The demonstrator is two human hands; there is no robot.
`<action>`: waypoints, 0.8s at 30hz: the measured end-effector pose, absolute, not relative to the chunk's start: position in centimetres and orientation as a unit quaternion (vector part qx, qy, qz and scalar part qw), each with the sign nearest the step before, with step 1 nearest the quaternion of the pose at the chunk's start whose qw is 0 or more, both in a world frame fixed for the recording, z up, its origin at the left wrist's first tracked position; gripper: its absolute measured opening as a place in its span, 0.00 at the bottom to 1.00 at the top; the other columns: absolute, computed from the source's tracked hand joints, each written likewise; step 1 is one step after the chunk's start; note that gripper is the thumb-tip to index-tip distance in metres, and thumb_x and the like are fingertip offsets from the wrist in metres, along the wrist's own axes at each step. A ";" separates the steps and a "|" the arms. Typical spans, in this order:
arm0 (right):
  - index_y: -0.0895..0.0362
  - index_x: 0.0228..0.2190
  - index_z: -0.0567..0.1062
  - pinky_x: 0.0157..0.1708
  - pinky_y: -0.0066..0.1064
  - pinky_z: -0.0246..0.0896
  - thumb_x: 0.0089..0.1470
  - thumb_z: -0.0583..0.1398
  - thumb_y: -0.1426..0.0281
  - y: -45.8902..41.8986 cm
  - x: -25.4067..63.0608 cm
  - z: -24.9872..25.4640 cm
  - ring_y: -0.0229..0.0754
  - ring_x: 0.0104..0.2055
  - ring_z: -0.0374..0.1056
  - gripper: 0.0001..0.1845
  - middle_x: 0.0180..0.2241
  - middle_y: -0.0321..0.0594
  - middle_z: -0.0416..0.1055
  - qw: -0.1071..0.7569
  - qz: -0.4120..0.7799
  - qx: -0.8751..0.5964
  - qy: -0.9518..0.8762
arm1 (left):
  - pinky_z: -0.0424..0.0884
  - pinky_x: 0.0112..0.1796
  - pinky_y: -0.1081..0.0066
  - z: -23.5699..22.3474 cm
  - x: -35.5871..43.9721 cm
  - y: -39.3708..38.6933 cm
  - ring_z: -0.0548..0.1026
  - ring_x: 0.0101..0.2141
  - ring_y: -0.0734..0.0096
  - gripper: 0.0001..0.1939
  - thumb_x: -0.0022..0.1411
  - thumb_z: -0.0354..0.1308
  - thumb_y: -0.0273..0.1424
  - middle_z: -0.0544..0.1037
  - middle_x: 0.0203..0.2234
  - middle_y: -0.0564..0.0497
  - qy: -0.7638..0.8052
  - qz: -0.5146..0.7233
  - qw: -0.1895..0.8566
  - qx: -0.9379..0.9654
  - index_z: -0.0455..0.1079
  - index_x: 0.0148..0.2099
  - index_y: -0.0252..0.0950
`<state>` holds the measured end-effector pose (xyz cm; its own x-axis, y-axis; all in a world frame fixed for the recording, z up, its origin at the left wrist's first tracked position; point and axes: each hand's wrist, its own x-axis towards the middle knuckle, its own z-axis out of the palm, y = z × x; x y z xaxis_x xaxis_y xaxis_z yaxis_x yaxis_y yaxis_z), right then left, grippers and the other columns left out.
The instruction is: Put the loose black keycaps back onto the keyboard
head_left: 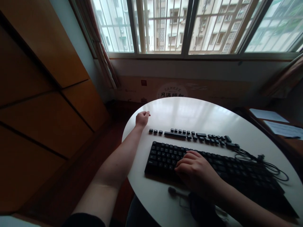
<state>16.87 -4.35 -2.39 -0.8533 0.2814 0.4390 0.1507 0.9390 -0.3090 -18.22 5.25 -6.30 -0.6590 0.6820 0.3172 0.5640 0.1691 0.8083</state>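
A black keyboard lies tilted across the white round table. My right hand is on its near middle part, fingers bent and drawn together, tips against the lower key rows; whatever they pinch is hidden. Beyond the keyboard, loose black keycaps stand in rows, among them a long bar-shaped keycap. My left hand is closed near the table's far left edge, just beyond the leftmost loose keycap. I cannot make out what, if anything, is in it.
A coiled black cable lies by the keyboard's right part. Below my right hand are a small dark brush and a dark cloth-like thing. Papers rest on a side surface at right. A wooden cabinet stands at left.
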 end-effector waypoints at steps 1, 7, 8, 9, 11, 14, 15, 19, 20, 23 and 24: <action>0.52 0.25 0.76 0.45 0.38 0.60 0.61 0.58 0.74 -4.4 16.9 -2.4 0.39 0.32 0.67 0.14 0.28 0.34 0.79 0.246 0.128 -0.116 -0.954 | 0.65 0.34 0.67 -6.3 -18.2 5.3 0.74 0.29 0.63 0.18 0.63 0.53 0.42 0.77 0.22 0.51 0.762 0.499 0.061 0.409 0.77 0.29 0.38; 0.52 0.24 0.76 0.43 0.37 0.60 0.61 0.59 0.73 -4.7 16.9 -2.0 0.40 0.34 0.67 0.14 0.29 0.35 0.78 0.221 0.111 -0.132 -0.960 | 0.65 0.34 0.68 -6.3 -18.2 5.3 0.74 0.29 0.63 0.18 0.64 0.53 0.41 0.76 0.21 0.51 0.762 0.499 0.064 0.409 0.77 0.29 0.38; 0.52 0.25 0.77 0.44 0.38 0.61 0.61 0.59 0.73 -4.7 17.0 -1.9 0.41 0.36 0.67 0.13 0.31 0.35 0.78 0.214 0.107 -0.139 -0.961 | 0.65 0.34 0.67 -6.3 -18.2 5.3 0.74 0.29 0.63 0.18 0.64 0.53 0.41 0.76 0.21 0.51 0.762 0.499 0.063 0.408 0.77 0.29 0.38; 0.51 0.26 0.79 0.45 0.39 0.61 0.60 0.60 0.72 -4.8 17.0 -1.9 0.43 0.39 0.68 0.12 0.35 0.36 0.79 0.212 0.103 -0.147 -0.961 | 0.66 0.34 0.67 -6.4 -18.3 5.4 0.74 0.29 0.63 0.18 0.64 0.53 0.41 0.76 0.20 0.51 0.762 0.498 0.062 0.408 0.77 0.29 0.37; 0.49 0.28 0.81 0.50 0.42 0.61 0.59 0.62 0.70 -4.9 17.2 -1.8 0.47 0.47 0.69 0.09 0.43 0.37 0.79 0.210 0.095 -0.163 -0.959 | 0.66 0.35 0.67 -6.5 -18.4 5.4 0.74 0.29 0.63 0.18 0.64 0.53 0.41 0.75 0.20 0.51 0.764 0.497 0.062 0.407 0.77 0.29 0.37; 0.48 0.31 0.82 0.57 0.50 0.58 0.59 0.62 0.68 -5.0 17.3 -1.8 0.53 0.57 0.66 0.08 0.54 0.38 0.75 0.191 0.095 -0.181 -0.960 | 0.67 0.36 0.68 -6.6 -18.5 5.5 0.75 0.31 0.62 0.18 0.65 0.53 0.41 0.76 0.20 0.52 0.766 0.492 0.063 0.408 0.78 0.30 0.37; 0.48 0.31 0.82 0.59 0.53 0.56 0.60 0.62 0.68 -5.0 17.3 -1.8 0.55 0.59 0.65 0.08 0.55 0.39 0.74 0.183 0.097 -0.186 -0.961 | 0.67 0.37 0.68 -6.7 -18.5 5.5 0.75 0.31 0.62 0.18 0.65 0.54 0.41 0.76 0.20 0.52 0.768 0.490 0.063 0.409 0.78 0.30 0.37; 0.49 0.29 0.81 0.64 0.60 0.48 0.60 0.60 0.68 -5.1 17.2 -1.6 0.57 0.63 0.63 0.10 0.55 0.39 0.74 0.156 0.106 -0.200 -0.961 | 0.70 0.40 0.66 -6.6 -18.5 5.4 0.76 0.33 0.63 0.18 0.69 0.55 0.40 0.77 0.24 0.51 0.777 0.473 0.066 0.411 0.77 0.33 0.35; 0.49 0.29 0.81 0.64 0.61 0.47 0.60 0.60 0.68 -5.1 17.2 -1.6 0.57 0.63 0.63 0.10 0.56 0.39 0.74 0.150 0.110 -0.201 -0.962 | 0.72 0.41 0.65 -6.6 -18.5 5.4 0.77 0.35 0.64 0.17 0.70 0.55 0.40 0.78 0.28 0.51 0.779 0.469 0.067 0.411 0.77 0.36 0.34; 0.49 0.30 0.82 0.65 0.63 0.45 0.60 0.60 0.68 -5.1 17.2 -1.5 0.58 0.65 0.61 0.10 0.56 0.39 0.74 0.132 0.118 -0.202 -0.963 | 0.75 0.43 0.60 -6.6 -18.6 5.3 0.77 0.40 0.64 0.15 0.71 0.57 0.41 0.78 0.42 0.47 0.785 0.460 0.074 0.409 0.73 0.48 0.33; 0.49 0.30 0.82 0.65 0.64 0.44 0.60 0.61 0.68 -5.1 17.2 -1.4 0.59 0.66 0.59 0.10 0.57 0.40 0.73 0.128 0.117 -0.200 -0.964 | 0.76 0.44 0.59 -6.6 -18.6 5.2 0.77 0.42 0.63 0.16 0.71 0.58 0.40 0.77 0.45 0.46 0.786 0.459 0.076 0.407 0.72 0.51 0.33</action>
